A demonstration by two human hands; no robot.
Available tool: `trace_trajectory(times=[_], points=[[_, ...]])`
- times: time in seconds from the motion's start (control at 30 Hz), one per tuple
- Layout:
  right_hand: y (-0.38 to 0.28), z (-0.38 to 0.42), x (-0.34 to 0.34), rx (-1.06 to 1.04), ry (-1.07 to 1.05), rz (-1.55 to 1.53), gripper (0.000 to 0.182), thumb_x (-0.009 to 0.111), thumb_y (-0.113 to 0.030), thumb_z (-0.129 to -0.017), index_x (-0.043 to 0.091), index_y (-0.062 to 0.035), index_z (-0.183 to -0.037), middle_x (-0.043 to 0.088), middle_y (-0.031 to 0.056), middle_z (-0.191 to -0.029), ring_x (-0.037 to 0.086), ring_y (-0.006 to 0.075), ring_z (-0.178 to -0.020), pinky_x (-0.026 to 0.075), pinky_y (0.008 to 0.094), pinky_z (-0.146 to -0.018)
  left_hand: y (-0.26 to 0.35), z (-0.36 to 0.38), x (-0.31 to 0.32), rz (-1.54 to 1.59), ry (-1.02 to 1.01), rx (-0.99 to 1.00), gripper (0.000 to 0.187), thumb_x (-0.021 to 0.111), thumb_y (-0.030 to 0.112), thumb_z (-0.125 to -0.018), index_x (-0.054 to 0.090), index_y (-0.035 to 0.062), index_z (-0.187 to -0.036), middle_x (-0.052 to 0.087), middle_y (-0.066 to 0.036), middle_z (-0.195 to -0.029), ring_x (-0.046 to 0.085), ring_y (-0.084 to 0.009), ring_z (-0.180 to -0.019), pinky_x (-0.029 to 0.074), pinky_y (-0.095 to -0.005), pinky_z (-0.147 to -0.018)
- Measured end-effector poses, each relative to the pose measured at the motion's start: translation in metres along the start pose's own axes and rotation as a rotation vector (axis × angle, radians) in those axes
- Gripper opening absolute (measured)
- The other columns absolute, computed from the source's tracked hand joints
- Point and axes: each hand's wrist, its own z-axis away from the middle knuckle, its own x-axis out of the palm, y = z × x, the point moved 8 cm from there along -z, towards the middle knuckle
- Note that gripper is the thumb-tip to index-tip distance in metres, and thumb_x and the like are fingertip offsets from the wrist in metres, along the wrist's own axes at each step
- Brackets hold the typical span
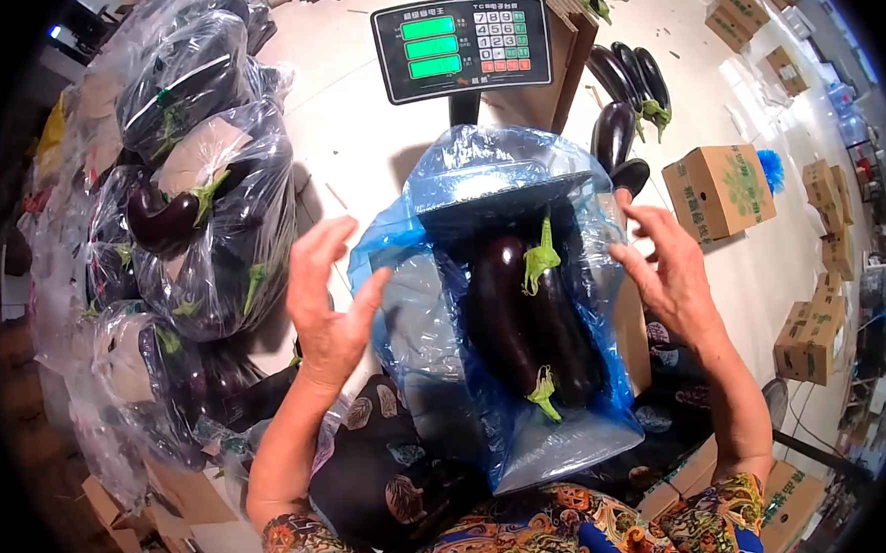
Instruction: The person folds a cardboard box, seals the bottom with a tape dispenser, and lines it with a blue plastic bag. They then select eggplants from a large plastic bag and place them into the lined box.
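A translucent blue plastic bag lies spread out in front of me with its top wide apart. Inside it rest dark purple eggplants with green stems at opposite ends. My left hand hovers at the bag's left edge, thumb and fingers spread, holding nothing. On the other side, my right hand is at the bag's right edge, its fingers bent but apart. Behind the bag stands a scale display with lit green screens and a keypad.
Clear plastic bags of eggplants are piled on the left. Several loose eggplants lie on the pale floor beyond the bag. A printed cardboard box stands to the right, with more boxes farther along that side.
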Motion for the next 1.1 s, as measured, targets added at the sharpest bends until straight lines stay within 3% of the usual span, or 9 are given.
trace_trajectory(times=[0.2,0.43,0.47,0.6,0.77,0.83,0.93,1.03,1.1], points=[[0.039,-0.028,0.019,0.094,-0.096,-0.062,0.074,0.074,-0.045,-0.08,0.049,0.0002,-0.133,0.045,0.0221,-0.139,0.044,0.0376,-0.127,0.038,0.0435,-0.107,-0.047,0.003,0.01,-0.044,-0.073,-0.289,0.081,0.08,0.036,-0.072,0.044,0.0038,-0.138,0.049,-0.016,-0.132,0.049,-0.0301,-0.122,0.042,-0.0413,-0.1],[0.043,-0.04,0.046,0.074,-0.191,-0.089,0.084,0.071,-0.057,-0.078,0.047,-0.0023,-0.137,0.045,0.0244,-0.139,0.038,0.0394,-0.131,0.032,0.0463,-0.111,-0.07,0.009,0.054,0.101,-0.327,-0.465,0.085,0.081,0.034,-0.07,0.042,0.0015,-0.139,0.054,-0.02,-0.128,0.053,-0.0318,-0.121,0.042,-0.0403,-0.102],[0.043,-0.04,0.045,0.124,-0.196,-0.176,0.084,0.07,-0.058,-0.078,0.048,-0.0025,-0.136,0.047,0.0245,-0.138,0.039,0.0395,-0.13,0.031,0.0461,-0.111,-0.065,0.003,0.056,0.059,-0.29,-0.388,0.065,0.08,0.028,-0.072,0.056,-0.0012,-0.125,0.064,-0.019,-0.111,0.062,-0.0279,-0.104,0.048,-0.0362,-0.091],[0.025,-0.042,0.045,0.161,-0.171,-0.24,0.08,0.068,-0.06,-0.076,0.054,-0.0029,-0.13,0.055,0.0238,-0.126,0.044,0.0383,-0.122,0.029,0.0459,-0.107,-0.088,-0.001,0.089,0.17,-0.383,-0.485,0.019,0.067,0.014,-0.078,0.068,-0.0021,-0.089,0.066,-0.01,-0.075,0.062,-0.0176,-0.069,0.049,-0.0309,-0.069],[0.032,-0.051,0.062,0.142,-0.24,-0.153,0.071,0.068,-0.056,-0.078,0.059,-0.001,-0.121,0.06,0.0182,-0.092,0.05,0.0311,-0.098,0.031,0.0454,-0.09,-0.092,-0.009,0.104,0.239,-0.361,-0.508,0.015,0.064,0.011,-0.079,0.067,-0.0009,-0.087,0.06,-0.006,-0.07,0.056,-0.0137,-0.068,0.048,-0.0292,-0.069],[0.038,-0.049,0.06,0.166,-0.18,-0.168,0.069,0.066,-0.053,-0.081,0.057,0.0012,-0.124,0.061,0.0213,-0.109,0.054,0.031,-0.095,0.033,0.0465,-0.097,-0.096,-0.007,0.105,0.234,-0.328,-0.486,0.015,0.064,0.011,-0.079,0.066,-0.0006,-0.087,0.058,-0.004,-0.068,0.054,-0.0132,-0.068,0.047,-0.0288,-0.069],[0.049,-0.044,0.043,0.164,0.079,-0.208,0.065,0.068,-0.044,-0.083,0.055,0.0011,-0.128,0.055,0.0234,-0.129,0.058,0.0325,-0.105,0.036,0.0451,-0.103,-0.105,0.001,0.104,0.252,-0.395,-0.603,0.018,0.063,0.011,-0.079,0.066,0.0001,-0.094,0.062,-0.006,-0.076,0.057,-0.0146,-0.073,0.048,-0.0283,-0.073],[-0.013,-0.029,0.012,0.09,0.037,-0.435,0.06,0.078,-0.033,-0.076,0.058,0.001,-0.121,0.06,0.0189,-0.118,0.056,0.0335,-0.113,0.038,0.0456,-0.104,-0.096,-0.004,0.089,0.241,-0.234,-0.461,0.024,0.062,0.009,-0.079,0.065,0.0007,-0.101,0.064,-0.009,-0.09,0.06,-0.0172,-0.085,0.048,-0.029,-0.078],[-0.063,-0.008,0.013,-0.366,0.031,-0.018,0.063,0.082,-0.034,-0.071,0.059,0.0,-0.118,0.059,0.017,-0.116,0.056,0.0358,-0.112,0.042,0.0468,-0.1,-0.085,-0.01,0.081,0.287,-0.173,-0.434,0.036,0.06,0.008,-0.079,0.061,0.0016,-0.114,0.057,-0.013,-0.111,0.058,-0.024,-0.103,0.048,-0.0346,-0.091]])
